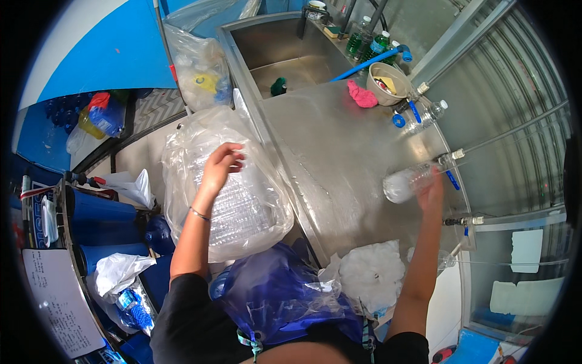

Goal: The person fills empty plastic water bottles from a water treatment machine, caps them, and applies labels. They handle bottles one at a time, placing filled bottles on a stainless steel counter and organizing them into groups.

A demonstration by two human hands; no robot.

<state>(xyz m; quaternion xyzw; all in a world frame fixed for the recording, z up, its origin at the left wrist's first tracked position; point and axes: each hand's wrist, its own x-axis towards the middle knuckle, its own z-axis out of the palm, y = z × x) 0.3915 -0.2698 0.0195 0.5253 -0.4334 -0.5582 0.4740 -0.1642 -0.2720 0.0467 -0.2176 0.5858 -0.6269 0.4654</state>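
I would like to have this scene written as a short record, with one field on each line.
Left hand: left hand over the large clear bag, fingers slightly curled, nothing seen in it; contact unclear
Right hand: right hand holding a clear bottle, its neck end toward a tap
Work surface: metal counter with a sink at its far end
Far side: pink cloth beside a round bowl; bottles of green liquid beyond
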